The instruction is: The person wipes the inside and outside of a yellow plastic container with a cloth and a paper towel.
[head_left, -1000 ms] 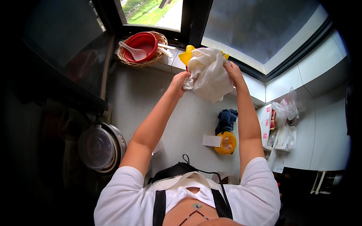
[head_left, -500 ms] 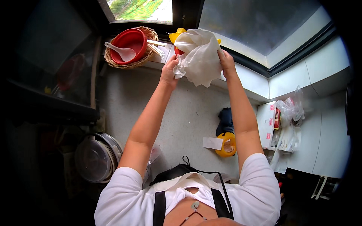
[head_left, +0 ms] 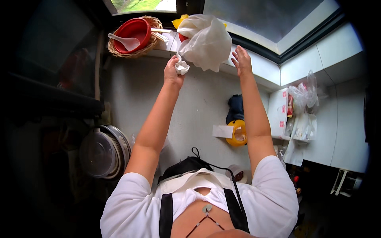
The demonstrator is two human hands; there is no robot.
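Observation:
A thin white cloth (head_left: 205,41) is draped over things on the window ledge. Yellow parts (head_left: 179,22) and a bit of red (head_left: 182,37) peek out at its left; what lies underneath is hidden. My left hand (head_left: 173,72) is closed around a crumpled white tissue (head_left: 182,66), just below the cloth's left side. On the other side, my right hand (head_left: 243,61) has its fingers apart and holds nothing, a small gap from the cloth's right edge.
Left on the ledge (head_left: 164,44), a wicker basket (head_left: 150,50) holds a red bowl (head_left: 145,29) with a white spoon (head_left: 127,42). Below are a yellow container (head_left: 240,139) and a paper slip (head_left: 223,131). A white box (head_left: 278,113) with plastic bags (head_left: 303,95) stands right; lidded containers (head_left: 97,154) left.
My right hand has let go of the cloth and opened, moving slightly away to its right. My left hand has drawn the tissue down and left from the cloth. The view has shifted a little.

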